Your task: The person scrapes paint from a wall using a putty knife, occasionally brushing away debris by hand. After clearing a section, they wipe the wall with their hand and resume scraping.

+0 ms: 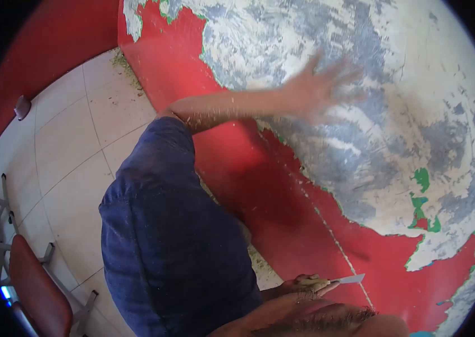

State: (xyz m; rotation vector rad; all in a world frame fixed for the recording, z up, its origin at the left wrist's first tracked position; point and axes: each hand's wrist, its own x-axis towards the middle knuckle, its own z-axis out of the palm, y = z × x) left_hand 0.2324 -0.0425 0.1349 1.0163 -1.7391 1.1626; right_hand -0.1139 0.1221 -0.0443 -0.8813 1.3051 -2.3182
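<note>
My left hand (322, 92) is spread flat, blurred, over the patchy grey-and-white part of the wall (282, 50), with its arm stretched out from the navy sleeve. Lower down, my right hand (299, 285) is closed around the pale handle of a putty knife (350, 279). The knife's thin metal blade points to the right, in front of the red lower wall (282, 236). Along the ragged border between red paint and bare plaster run thin green edges. Part of my face covers the bottom of the view and hides the right forearm.
A red chair (38, 286) with metal legs stands at the lower left on the pale tiled floor (69, 185). Paint flakes (128, 70) lie along the foot of the wall. A small brownish object (22, 106) is near the red wall on the far left.
</note>
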